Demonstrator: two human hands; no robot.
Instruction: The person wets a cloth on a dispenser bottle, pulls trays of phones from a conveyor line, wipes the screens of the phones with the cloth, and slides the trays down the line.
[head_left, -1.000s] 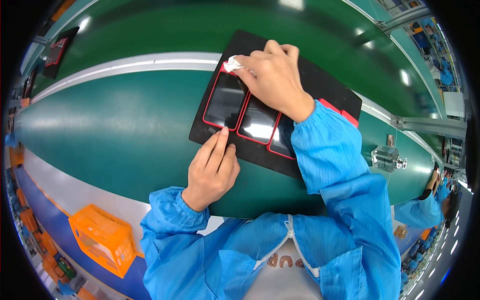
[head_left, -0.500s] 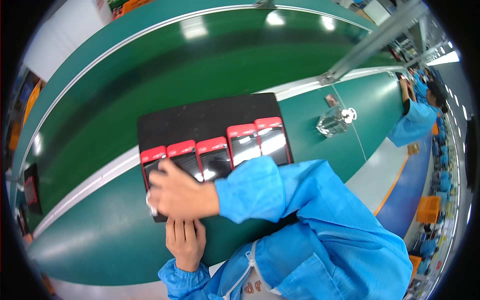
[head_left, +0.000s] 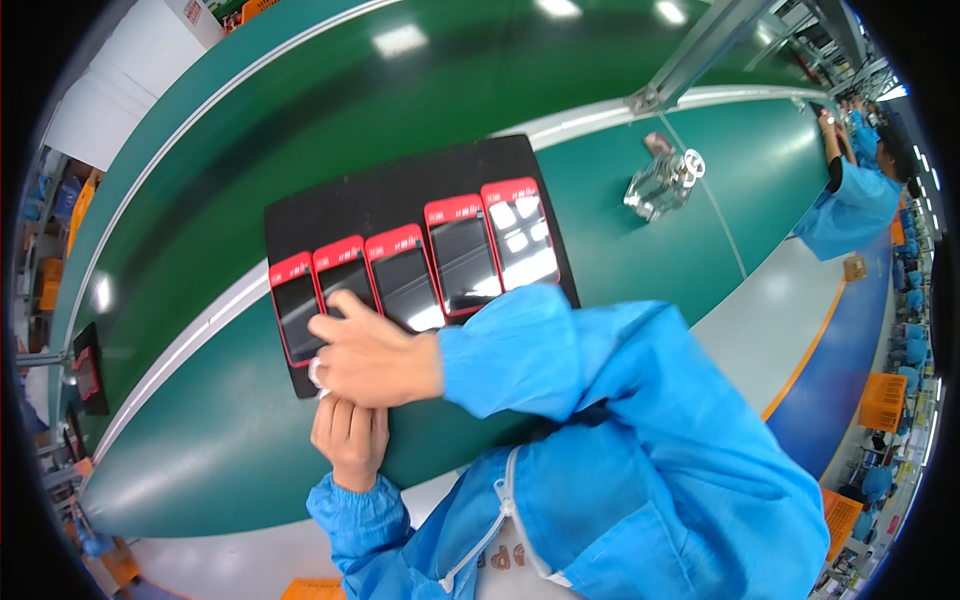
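Several red-edged black-screened phones lie in a row on a black tray (head_left: 400,187). My right hand (head_left: 372,358) reaches across from the right, over the lower ends of the left-hand phones. A small white wipe (head_left: 316,374) shows at its finger side, pinched in the hand. Just below, my left hand (head_left: 348,438) has its fingers curled at the tray's near edge, almost against the right hand; what it holds, if anything, is hidden. The leftmost phone (head_left: 297,318) and the rightmost phone (head_left: 520,235) are largely uncovered; the middle phone (head_left: 405,280) is partly behind my right arm.
A clear glass bottle (head_left: 657,190) with a white top stands right of the tray on the green bench (head_left: 600,255). A green conveyor belt (head_left: 330,110) runs beyond. Another dark tray (head_left: 88,370) lies at far left. A person (head_left: 855,205) in blue works farther right.
The view has shifted, so tray and bottle sit higher in it. My right hand has drawn down off the leftmost phone, baring its screen. My left fingers, earlier stretched out, are now curled.
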